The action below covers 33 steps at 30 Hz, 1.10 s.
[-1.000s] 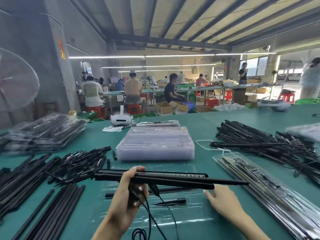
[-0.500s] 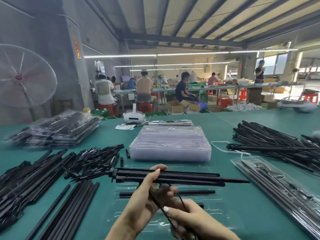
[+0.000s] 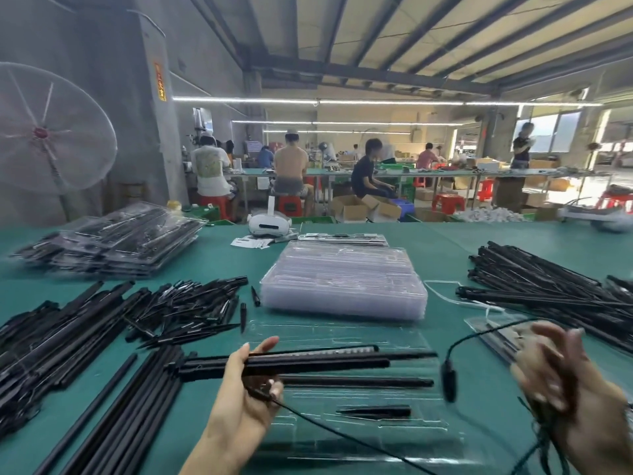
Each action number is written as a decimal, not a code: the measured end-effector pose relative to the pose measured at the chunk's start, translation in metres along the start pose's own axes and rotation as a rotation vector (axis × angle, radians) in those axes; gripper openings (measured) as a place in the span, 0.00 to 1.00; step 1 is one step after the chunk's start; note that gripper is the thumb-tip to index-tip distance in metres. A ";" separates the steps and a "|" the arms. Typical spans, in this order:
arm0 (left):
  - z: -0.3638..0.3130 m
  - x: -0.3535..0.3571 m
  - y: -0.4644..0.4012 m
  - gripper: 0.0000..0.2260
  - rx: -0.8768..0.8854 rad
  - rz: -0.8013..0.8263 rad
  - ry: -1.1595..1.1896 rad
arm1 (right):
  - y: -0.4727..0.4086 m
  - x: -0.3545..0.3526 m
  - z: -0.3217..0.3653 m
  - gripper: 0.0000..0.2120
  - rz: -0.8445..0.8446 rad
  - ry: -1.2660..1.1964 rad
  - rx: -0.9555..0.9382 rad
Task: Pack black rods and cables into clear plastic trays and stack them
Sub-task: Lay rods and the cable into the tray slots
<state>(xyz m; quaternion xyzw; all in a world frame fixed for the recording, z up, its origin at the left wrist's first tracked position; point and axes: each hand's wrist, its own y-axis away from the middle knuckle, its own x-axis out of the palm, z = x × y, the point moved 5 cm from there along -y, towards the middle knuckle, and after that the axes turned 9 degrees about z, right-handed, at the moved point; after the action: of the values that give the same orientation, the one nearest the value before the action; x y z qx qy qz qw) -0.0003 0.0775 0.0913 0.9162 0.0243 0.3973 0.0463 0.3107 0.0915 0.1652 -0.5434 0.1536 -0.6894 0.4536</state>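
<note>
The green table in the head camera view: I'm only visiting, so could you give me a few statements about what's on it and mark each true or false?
1. The left hand grips a bundle of black rods. True.
2. The open clear tray in front of the person holds nothing. False: a long rod and a short pointed piece lie in it.
3. A stack of empty clear trays sits beyond the open tray. True.
4. The right hand rests flat on the table. False: it is raised and blurred, with a black cable near it.

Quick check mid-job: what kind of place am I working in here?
Most likely a factory packing floor: a long green worktable with piles of black rods, a stack of clear plastic trays, and other workers seated on red stools at benches behind.
</note>
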 end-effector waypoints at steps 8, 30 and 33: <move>0.015 -0.004 -0.005 0.13 0.023 0.009 0.027 | 0.030 -0.029 0.035 0.27 -0.346 0.469 -0.128; 0.043 0.012 -0.003 0.19 0.014 0.220 -0.507 | -0.022 -0.075 -0.105 0.30 0.253 2.362 0.841; 0.035 0.016 -0.001 0.21 0.104 0.255 -0.465 | -0.025 -0.068 -0.101 0.26 0.255 2.401 0.548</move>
<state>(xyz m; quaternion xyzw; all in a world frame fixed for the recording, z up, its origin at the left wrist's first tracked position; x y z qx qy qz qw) 0.0365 0.0779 0.0790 0.9796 -0.0824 0.1771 -0.0469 0.2090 0.1302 0.1047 0.5643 0.3748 -0.7111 0.1881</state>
